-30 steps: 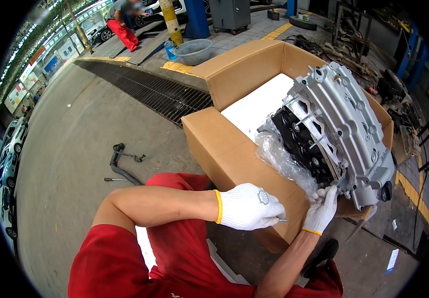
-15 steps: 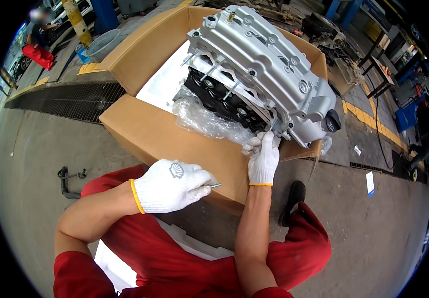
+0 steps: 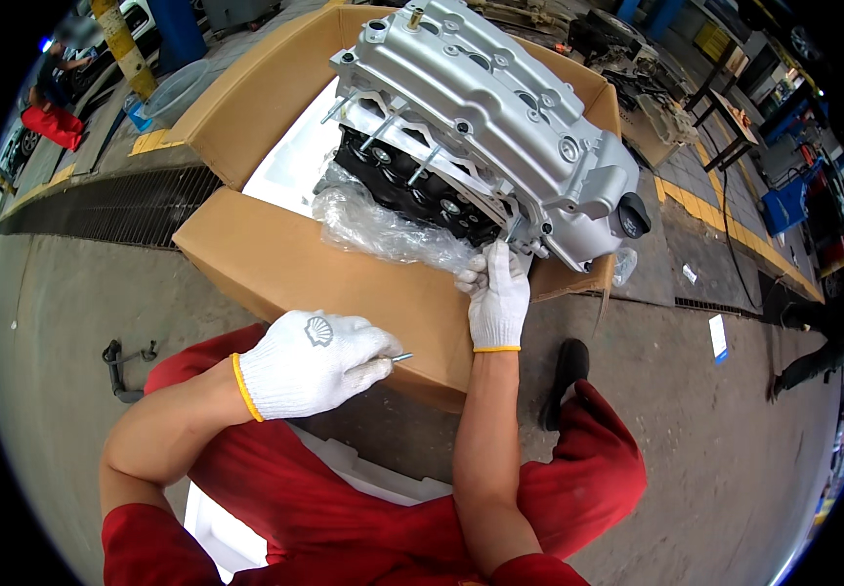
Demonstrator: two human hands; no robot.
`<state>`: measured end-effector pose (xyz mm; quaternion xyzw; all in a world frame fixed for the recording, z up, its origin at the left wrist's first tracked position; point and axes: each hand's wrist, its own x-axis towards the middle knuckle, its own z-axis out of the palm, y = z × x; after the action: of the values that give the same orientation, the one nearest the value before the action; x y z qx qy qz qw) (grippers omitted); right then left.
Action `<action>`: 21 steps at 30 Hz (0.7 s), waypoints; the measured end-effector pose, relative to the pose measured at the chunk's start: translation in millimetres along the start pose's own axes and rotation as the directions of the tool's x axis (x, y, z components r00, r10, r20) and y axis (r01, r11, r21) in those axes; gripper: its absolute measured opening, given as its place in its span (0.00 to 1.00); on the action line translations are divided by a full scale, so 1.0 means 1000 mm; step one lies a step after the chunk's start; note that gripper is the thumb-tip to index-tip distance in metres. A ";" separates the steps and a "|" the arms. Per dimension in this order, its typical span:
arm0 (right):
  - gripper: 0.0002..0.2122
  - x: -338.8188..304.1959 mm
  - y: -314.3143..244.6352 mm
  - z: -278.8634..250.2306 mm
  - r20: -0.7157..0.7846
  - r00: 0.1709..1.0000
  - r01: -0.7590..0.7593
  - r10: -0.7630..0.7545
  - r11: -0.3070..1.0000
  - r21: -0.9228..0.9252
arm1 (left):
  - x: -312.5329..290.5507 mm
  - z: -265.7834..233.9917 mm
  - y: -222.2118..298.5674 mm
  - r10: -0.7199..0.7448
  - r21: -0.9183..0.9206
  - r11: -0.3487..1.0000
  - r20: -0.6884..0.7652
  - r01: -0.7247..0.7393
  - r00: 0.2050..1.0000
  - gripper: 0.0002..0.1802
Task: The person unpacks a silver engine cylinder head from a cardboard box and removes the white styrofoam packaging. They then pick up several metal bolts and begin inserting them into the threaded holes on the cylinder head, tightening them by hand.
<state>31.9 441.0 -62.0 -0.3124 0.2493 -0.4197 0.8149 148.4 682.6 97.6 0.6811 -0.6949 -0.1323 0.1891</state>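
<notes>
A silver cylinder head point(image 3: 539, 146) with its valve cover rests tilted in an open cardboard box point(image 3: 285, 283). Several metal studs point(image 3: 425, 166) stick out from its near side, above a dark lower part point(image 3: 412, 190). My right hand point(image 3: 498, 308), in a white knitted glove, reaches to the near right corner of the cylinder head, its fingers pinched on a stud point(image 3: 513, 230) there. Over the box's near flap, my gloved left hand point(image 3: 315, 363) is closed round a small metal stud point(image 3: 401, 357); only its tip shows past the fingers.
Crumpled clear plastic wrap point(image 3: 373, 227) lies along the near side of the cylinder head. White foam point(image 3: 290, 166) lines the box. A floor grate point(image 3: 100, 207) runs to the left. One person point(image 3: 56, 98) is far left; another's legs point(image 3: 818, 352) show at right.
My view has shifted a little, so the box and cylinder head sit further left and higher. Both hands keep their grips. The person at the far right has come further into view.
</notes>
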 end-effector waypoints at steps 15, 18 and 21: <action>0.15 -0.003 -0.008 0.007 -0.051 0.997 0.047 -0.050 0.997 -0.065 | 0.011 -0.006 0.025 -0.075 -0.149 0.986 -0.010 0.073 0.997 0.08; 0.15 -0.002 -0.009 0.001 -0.032 0.999 0.020 -0.023 0.996 -0.091 | 0.011 0.002 0.033 -0.100 -0.165 0.981 0.017 0.101 0.995 0.08; 0.16 0.004 0.001 -0.002 0.004 0.998 0.059 -0.059 0.995 -0.080 | 0.010 0.004 0.023 0.021 -0.067 0.998 -0.021 -0.022 1.000 0.08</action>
<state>32.6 437.6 -64.7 -0.3522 0.2557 -0.4331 0.7893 125.7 673.0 105.2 0.6682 -0.6954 -0.1467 0.2201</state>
